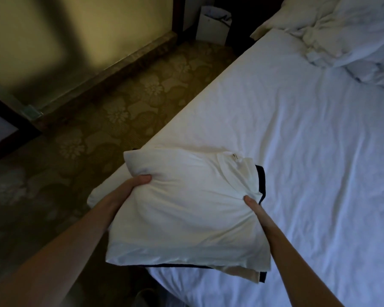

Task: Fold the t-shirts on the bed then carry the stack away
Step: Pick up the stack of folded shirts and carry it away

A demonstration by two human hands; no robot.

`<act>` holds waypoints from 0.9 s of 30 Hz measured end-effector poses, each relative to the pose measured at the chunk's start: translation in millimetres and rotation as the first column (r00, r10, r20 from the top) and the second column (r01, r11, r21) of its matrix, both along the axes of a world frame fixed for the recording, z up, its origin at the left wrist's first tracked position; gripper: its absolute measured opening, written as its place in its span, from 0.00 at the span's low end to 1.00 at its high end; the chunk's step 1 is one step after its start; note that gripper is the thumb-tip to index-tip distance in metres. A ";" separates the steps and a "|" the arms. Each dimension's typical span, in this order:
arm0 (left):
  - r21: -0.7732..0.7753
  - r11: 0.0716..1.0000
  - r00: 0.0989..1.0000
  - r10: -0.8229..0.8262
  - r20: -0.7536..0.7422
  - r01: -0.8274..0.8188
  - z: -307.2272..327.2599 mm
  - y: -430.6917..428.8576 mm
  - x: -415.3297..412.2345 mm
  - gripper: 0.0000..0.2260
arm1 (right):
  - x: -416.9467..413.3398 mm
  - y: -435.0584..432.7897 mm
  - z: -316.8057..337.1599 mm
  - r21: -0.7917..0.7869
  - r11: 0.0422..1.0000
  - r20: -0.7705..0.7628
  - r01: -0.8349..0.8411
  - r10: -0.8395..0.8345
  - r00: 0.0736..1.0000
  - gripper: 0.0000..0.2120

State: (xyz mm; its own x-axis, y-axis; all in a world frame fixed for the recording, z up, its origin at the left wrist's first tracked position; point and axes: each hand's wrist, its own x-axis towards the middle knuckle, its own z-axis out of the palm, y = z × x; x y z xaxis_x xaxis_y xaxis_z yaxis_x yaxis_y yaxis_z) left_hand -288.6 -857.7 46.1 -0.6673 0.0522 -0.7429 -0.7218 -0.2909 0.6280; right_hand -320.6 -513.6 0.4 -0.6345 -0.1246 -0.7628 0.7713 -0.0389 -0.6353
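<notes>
T-shirt stack (186, 209) gripped between left hand (135, 181) and right hand (254, 206), thumbs atop; overhangs bed (211, 103) edge, open sheet (319, 173) rightward.

The stack (182, 207) hides the fingers of the left hand (132, 187) and the right hand (256, 207), leaving only the thumbs on top. Its lower shirts show just dark and cream edges, and the collar label (235, 156) is too small to read.

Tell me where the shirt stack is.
Head view, lower centre: the stack is held between the left hand and right hand at the left edge of the bed.
</notes>
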 end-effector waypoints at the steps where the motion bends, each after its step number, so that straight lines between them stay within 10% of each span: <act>1: -0.003 1.000 1.000 0.000 -0.009 0.000 6.6 0.1 1.7 0.49 | 5.0 0.7 6.3 -0.005 1.000 -0.006 0.001 -0.001 1.000 0.63; 15: -0.082 0.948 0.939 0.291 -0.182 -0.309 174.9 -40.1 41.8 0.30 | -13.2 -54.6 161.5 -0.072 0.989 -0.195 -0.128 0.112 0.975 0.57; 18: -0.082 0.911 0.898 0.378 -0.225 -0.405 208.2 -61.6 49.1 0.12 | -27.7 -86.6 195.1 -0.104 0.976 -0.212 -0.191 0.166 0.963 0.59; 27: -0.103 0.776 0.766 0.576 -0.285 -0.622 259.0 -190.2 94.2 0.34 | -52.9 -238.9 271.3 -0.063 0.903 -0.299 -0.425 0.389 0.871 0.57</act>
